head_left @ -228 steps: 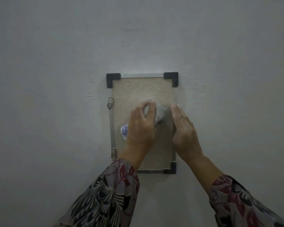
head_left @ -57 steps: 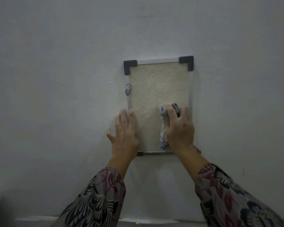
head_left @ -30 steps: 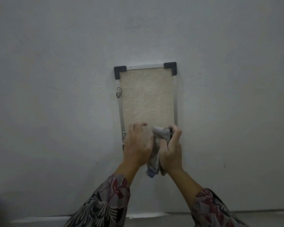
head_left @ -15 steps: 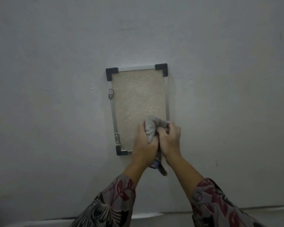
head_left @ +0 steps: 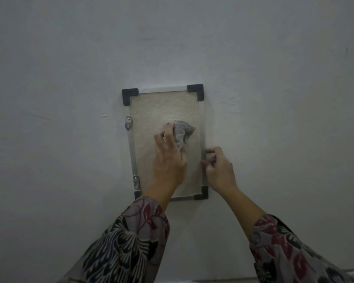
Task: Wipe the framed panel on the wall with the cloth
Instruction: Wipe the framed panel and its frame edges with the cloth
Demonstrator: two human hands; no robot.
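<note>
A framed panel (head_left: 151, 111) hangs on the wall, a beige textured sheet in a thin metal frame with black corner pieces. My left hand (head_left: 169, 158) presses a crumpled grey cloth (head_left: 182, 131) against the middle of the panel; the cloth sticks out above my fingers. My right hand (head_left: 220, 170) rests at the panel's right edge, near the lower right corner, with fingers loosely curled and nothing in it. Both forearms wear patterned sleeves.
The plain white wall (head_left: 59, 119) surrounds the panel on all sides. Two small metal brackets (head_left: 128, 123) fix the frame's left edge to the wall. A pale ledge or skirting (head_left: 192, 281) runs along the bottom of the view.
Half a second ago both hands gripped the cloth at the panel's lower part. Now the left hand alone holds it, higher up, and the right hand has let go and moved to the right edge.
</note>
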